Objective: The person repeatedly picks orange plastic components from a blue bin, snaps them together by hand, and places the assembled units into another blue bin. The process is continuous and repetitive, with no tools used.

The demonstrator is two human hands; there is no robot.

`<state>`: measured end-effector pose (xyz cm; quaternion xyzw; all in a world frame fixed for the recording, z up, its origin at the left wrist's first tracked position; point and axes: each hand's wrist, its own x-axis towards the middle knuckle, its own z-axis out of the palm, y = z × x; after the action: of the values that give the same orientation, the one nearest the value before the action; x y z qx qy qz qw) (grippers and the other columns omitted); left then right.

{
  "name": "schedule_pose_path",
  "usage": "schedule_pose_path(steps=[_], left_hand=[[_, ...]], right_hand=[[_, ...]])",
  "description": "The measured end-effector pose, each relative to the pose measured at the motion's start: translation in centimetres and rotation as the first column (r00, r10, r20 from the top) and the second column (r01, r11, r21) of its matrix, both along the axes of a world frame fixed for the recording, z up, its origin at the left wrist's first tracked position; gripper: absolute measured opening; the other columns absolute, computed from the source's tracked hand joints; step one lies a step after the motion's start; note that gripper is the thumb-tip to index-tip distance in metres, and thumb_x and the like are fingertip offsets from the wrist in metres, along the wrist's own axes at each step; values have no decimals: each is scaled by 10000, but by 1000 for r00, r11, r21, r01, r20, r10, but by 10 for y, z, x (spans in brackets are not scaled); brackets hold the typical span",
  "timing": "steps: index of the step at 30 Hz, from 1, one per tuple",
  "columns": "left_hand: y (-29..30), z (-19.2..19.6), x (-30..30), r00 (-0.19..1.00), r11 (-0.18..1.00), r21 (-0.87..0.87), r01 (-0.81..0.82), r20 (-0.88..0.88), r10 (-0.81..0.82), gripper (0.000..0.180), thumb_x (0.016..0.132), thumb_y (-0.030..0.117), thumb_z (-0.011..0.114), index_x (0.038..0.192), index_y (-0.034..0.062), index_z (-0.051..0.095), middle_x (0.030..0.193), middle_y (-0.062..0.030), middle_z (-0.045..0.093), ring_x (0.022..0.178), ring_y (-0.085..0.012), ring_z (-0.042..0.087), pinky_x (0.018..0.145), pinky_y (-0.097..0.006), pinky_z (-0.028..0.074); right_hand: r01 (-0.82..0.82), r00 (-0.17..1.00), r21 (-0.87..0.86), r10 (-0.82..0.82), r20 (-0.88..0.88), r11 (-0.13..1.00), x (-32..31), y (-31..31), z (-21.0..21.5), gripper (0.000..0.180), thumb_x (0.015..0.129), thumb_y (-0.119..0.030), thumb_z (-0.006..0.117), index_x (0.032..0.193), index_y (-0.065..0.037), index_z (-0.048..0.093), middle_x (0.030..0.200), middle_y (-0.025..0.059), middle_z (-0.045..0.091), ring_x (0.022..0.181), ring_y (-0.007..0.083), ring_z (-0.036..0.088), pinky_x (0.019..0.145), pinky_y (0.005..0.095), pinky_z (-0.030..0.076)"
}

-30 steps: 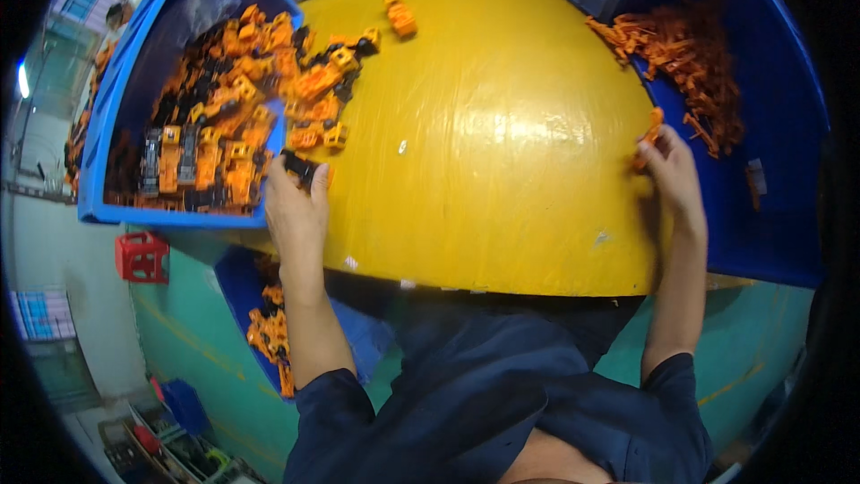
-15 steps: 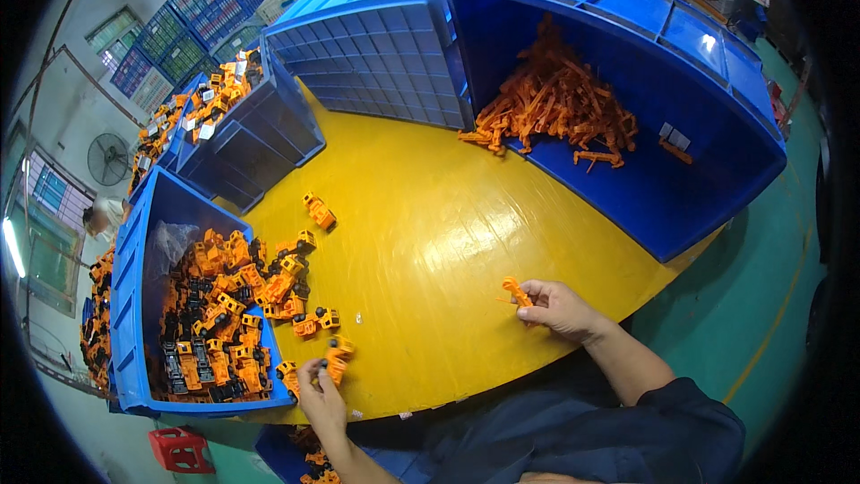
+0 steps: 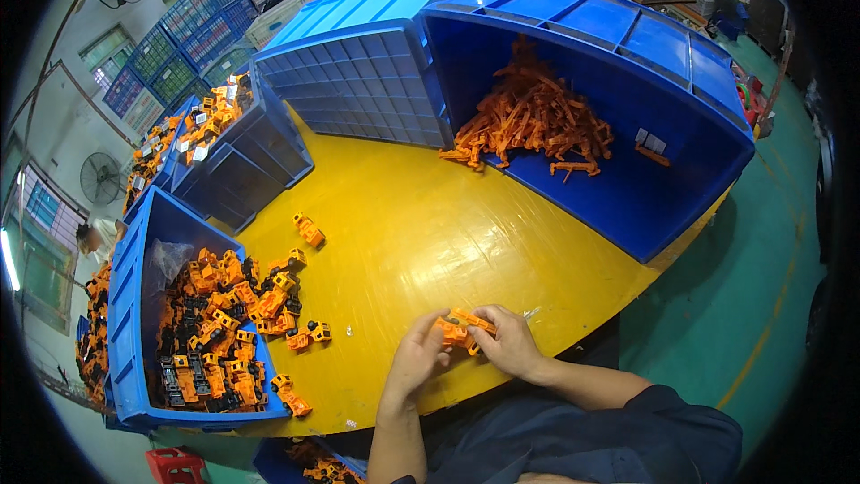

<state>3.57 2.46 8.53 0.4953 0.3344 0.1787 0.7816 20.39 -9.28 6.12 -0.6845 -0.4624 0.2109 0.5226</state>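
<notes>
From where I'm standing, the orange toy truck (image 3: 454,333) is right btwn the worker's two hands, just above the near edge of the yellow table (image 3: 376,215). L hand (image 3: 415,358) has its fingers curled in on the truck's left end; R hand (image 3: 508,341) pinches a slim orange part (image 3: 472,317) up against the truck's top. Can't tell if the two are joined, fingers cover the spot. Nearest loose pcs are off to the left: one truck (image 3: 291,396) by the corner of the blue bin w/ trucks (image 3: 130,332), well apart from L hand. Blue bin w/ slim orange pcs (image 3: 573,215) lies on its side, beyond R hand.
</notes>
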Motion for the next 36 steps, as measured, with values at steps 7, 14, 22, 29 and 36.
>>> schedule_pose_path(steps=[7,14,22,29,36], left_hand=[[0,-16,-1,988,967,218,132,-105,-111,563,1004,69,711,1507,-7,468,1410,-169,580,1200,-220,645,996,-342,558],[-17,-46,23,850,935,-230,-271,398,345,479,1133,436,421,1331,25,565,1122,-140,718,969,-249,702,889,-399,585],[-21,-39,25,770,905,-408,-124,535,347,498,1154,436,363,1320,24,587,1141,-91,696,990,-189,675,896,-344,562],[-28,-29,33,799,863,-413,-291,392,457,523,1149,443,384,1407,18,546,1231,-96,680,1120,-202,672,996,-356,545],[-31,-36,31,803,879,-347,-326,390,451,475,1153,407,401,1408,31,537,1232,-99,666,1117,-191,664,1002,-355,541]], right_hand=[[-162,844,-164,50,-534,973,11,3,1,286,1016,-160,686,1220,40,694,1051,87,760,950,113,689,850,297,569],[-293,874,-92,228,-429,952,22,8,36,257,1054,-181,632,1199,17,708,979,58,742,857,84,659,770,248,536],[-294,736,33,248,-629,955,11,16,47,239,1071,-159,625,1196,41,667,989,39,708,876,104,651,804,242,541],[-290,945,-83,271,-185,953,11,23,53,219,980,-100,693,1154,32,669,940,182,735,874,267,733,780,349,575],[-237,940,-6,231,253,972,11,22,48,177,826,-59,765,987,-31,694,910,150,708,837,357,695,738,427,563]])
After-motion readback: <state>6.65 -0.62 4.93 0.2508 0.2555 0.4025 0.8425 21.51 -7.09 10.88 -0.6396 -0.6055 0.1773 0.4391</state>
